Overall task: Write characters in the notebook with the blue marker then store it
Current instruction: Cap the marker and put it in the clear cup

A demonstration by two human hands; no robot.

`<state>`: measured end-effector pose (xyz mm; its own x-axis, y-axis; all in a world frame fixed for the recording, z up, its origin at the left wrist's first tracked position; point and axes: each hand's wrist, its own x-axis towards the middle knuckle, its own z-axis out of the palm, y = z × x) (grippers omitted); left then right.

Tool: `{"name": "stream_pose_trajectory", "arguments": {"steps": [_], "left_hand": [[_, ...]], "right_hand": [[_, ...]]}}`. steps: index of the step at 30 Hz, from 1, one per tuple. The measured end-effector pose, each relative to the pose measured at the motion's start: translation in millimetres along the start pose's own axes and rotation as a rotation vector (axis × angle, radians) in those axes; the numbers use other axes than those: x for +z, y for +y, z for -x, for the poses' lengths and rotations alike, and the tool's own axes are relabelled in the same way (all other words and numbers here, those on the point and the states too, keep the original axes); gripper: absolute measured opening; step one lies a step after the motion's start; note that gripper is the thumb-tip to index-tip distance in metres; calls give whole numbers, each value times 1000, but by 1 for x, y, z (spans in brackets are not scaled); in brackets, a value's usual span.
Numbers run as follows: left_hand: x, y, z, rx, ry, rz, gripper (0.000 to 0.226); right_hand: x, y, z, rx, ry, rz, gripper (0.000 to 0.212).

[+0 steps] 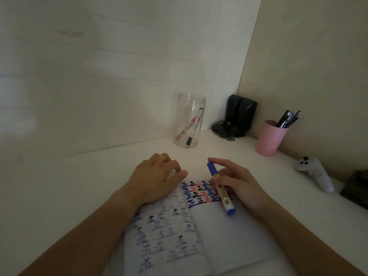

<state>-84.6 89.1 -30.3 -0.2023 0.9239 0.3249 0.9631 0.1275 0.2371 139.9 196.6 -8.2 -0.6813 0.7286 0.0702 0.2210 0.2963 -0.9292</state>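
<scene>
Open at the bottom of the frame lies the notebook (199, 236), rows of characters at its top right. Left hand (157, 180) presses flat on the left page. Right hand (239, 186) grips the capped blue marker (220, 188) over the writing. Centre, beyond: clear jar (189, 120) holding two markers.

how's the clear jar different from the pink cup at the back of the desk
The clear jar is see-through and taller; the pink cup is opaque and shorter. The jar holds two markers, one red and one black, leaning well below its rim; the cup holds dark pens that stick out above its rim. The jar stands near the back wall, the cup further right by the side wall. Both stand upright, open-topped, as holders.
</scene>
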Motion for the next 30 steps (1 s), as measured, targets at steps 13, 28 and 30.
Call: {"name": "stream_pose_trajectory", "arguments": {"steps": [13, 28, 30], "left_hand": [[1, -5, -4, 30, 20, -39, 58], [5, -7, -9, 51, 58, -46, 59], [6, -8, -8, 51, 61, -47, 58]], "right_hand": [[-15, -144, -142, -526, 738, 181, 46], [7, -117, -217, -254, 611, 650, 17], [9, -119, -209, -248, 612, 654, 17]]}}
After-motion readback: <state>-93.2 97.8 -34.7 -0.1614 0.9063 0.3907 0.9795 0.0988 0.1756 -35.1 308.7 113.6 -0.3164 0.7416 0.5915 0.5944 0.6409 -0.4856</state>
